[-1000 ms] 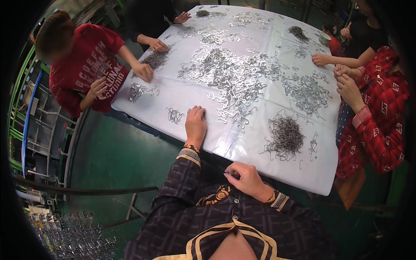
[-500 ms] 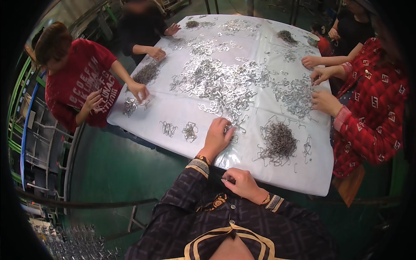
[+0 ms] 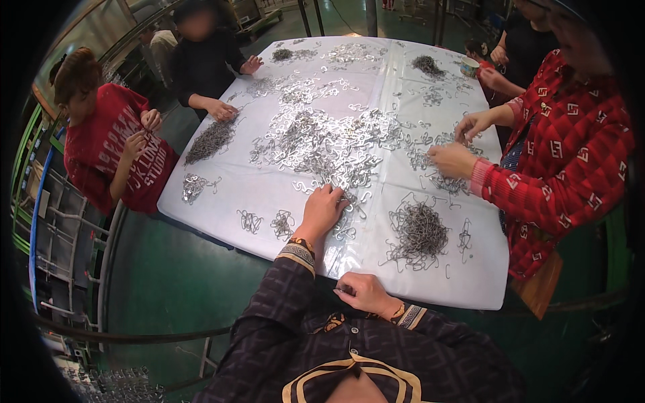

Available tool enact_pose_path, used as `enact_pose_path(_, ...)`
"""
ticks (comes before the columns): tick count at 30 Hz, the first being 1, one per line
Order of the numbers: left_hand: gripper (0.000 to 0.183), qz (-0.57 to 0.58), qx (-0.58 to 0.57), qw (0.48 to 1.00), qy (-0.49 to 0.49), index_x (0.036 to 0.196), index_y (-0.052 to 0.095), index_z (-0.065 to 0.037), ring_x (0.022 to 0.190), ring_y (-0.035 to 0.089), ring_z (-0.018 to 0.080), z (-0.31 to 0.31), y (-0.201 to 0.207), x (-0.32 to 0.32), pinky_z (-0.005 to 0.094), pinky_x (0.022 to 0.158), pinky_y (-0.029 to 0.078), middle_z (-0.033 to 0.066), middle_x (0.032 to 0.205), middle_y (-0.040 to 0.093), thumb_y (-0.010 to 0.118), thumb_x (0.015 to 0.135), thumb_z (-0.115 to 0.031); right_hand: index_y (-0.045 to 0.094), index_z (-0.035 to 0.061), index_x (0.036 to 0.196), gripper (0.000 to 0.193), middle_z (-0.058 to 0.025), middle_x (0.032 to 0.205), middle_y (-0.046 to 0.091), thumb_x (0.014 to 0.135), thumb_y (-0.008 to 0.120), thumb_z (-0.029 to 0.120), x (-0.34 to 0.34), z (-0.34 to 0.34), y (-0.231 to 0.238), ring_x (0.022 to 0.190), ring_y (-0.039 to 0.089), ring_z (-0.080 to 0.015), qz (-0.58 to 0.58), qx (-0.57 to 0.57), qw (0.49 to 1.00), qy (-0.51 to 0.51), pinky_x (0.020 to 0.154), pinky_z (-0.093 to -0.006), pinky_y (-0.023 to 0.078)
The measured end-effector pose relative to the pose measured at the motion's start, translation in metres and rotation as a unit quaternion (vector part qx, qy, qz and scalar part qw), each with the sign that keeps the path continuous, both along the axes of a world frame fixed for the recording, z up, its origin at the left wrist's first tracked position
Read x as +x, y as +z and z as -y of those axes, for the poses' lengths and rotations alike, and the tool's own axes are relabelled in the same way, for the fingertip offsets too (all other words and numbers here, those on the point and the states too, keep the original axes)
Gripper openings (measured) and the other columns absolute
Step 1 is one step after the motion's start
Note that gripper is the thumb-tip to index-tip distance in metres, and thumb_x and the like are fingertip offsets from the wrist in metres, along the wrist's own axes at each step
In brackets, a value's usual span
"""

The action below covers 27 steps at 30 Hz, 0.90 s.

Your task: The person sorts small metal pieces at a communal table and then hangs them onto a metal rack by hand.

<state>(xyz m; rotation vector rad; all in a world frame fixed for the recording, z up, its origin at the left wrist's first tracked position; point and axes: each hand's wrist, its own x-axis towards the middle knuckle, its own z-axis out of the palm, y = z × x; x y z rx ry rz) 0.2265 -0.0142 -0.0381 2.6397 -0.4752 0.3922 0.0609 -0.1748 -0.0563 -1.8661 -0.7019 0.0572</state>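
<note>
My left hand (image 3: 324,213) reaches over the table to the near edge of a big heap of shiny S-shaped metal hooks (image 3: 322,138). Its fingers are bent down among the hooks, and their tips are hidden, so what they grip does not show. Close to my body, at the table's front edge, my right hand (image 3: 367,294) is closed in a pinch. Something small and dark shows at its fingertips, too small to name. To the right of my hands lies a tangled pile of darker wire hooks (image 3: 420,230). Two small bunches of hooks, one being this bunch (image 3: 282,224), lie left of my left wrist.
A white plastic sheet (image 3: 222,195) covers the table. Co-workers stand around it: one in red lettered clothing (image 3: 117,148), one in dark clothing (image 3: 205,64), one in a red patterned jacket (image 3: 551,154). More hook piles (image 3: 210,140) lie before them. Metal racks (image 3: 64,248) stand at left.
My left hand has moved slightly farther into the heap, while my right stays near the front edge. The left co-worker's hand has lifted off the table toward the other hand. The view has tilted slightly.
</note>
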Motion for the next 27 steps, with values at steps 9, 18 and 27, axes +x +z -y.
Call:
enact_pose_path(9,0.025,0.022,-0.089,0.99,0.106,0.111,0.067,-0.01,0.084,0.066,0.0353,-0.022,0.031,0.038,0.0433,0.076,0.052,0.016,0.098,0.069,0.064,0.089,-0.022,0.057,0.0071,0.08,0.015,-0.0067,0.069,0.059,0.079,0.071,0.012,0.001,0.001,0.001,0.06,0.06,-0.0261,0.039,-0.01,0.999,-0.005,0.055,-0.0356,0.047)
enact_pose_path(18,0.037,0.011,0.07,0.987,0.142,0.114,0.068,-0.018,0.113,0.056,0.0322,0.003,0.039,0.048,0.0444,0.088,0.046,0.0117,0.119,0.063,0.075,0.078,-0.025,0.056,0.0064,0.079,0.016,-0.0076,0.07,0.058,0.078,0.071,0.011,0.002,0.002,-0.001,0.062,0.06,-0.027,0.035,0.001,0.999,0.002,0.056,-0.0361,0.047)
enact_pose_path(27,0.037,0.039,0.095,0.994,-0.029,0.116,0.063,-0.017,0.105,0.054,0.0312,0.05,0.012,0.018,0.0494,0.085,0.046,0.0062,0.112,0.061,0.071,0.081,-0.028,0.055,0.006,0.082,0.016,-0.0103,0.073,0.058,0.078,0.071,0.01,0.002,0.003,0.003,0.067,0.06,-0.0312,0.048,-0.019,0.999,0.007,0.059,-0.0388,0.047)
